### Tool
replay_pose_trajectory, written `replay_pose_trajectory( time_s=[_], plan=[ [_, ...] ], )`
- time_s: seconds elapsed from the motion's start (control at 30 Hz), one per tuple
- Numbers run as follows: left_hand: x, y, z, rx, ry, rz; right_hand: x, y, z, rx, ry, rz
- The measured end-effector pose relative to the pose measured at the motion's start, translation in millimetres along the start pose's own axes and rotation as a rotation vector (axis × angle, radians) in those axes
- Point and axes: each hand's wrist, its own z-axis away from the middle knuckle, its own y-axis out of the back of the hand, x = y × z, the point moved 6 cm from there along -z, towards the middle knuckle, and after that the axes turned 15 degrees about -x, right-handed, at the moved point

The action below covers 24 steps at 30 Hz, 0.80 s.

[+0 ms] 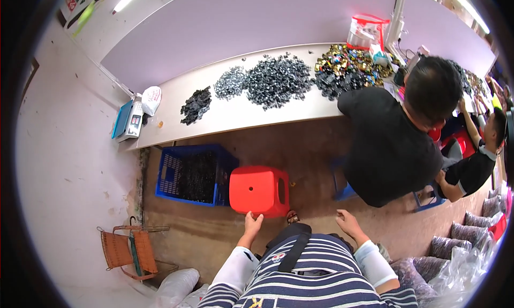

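The left hand (251, 220) closes its fingers on the lower near edge of a red plastic stool (259, 190), which stands on the brown floor just beside a blue crate (170, 174) of dark parts, below the long white surface (235, 112). The right hand (346, 220) hangs loosely open and empty, apart from the stool. Piles of dark and silvery small parts (276, 80) lie on the surface, where a person in a black shirt (388, 147) sits.
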Motion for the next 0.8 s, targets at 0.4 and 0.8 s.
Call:
replay_pose_trajectory(
  time_s=[0.4, 0.8],
  plan=[
    [209, 64, -114, 0.125, -0.307, -0.101, -181, 92, -283, 0.387, 0.151, -0.301],
    [365, 52, -316, 0.153, -0.302, -0.349, -243, 175, -527, 0.67, 0.277, 0.169]
  ],
)
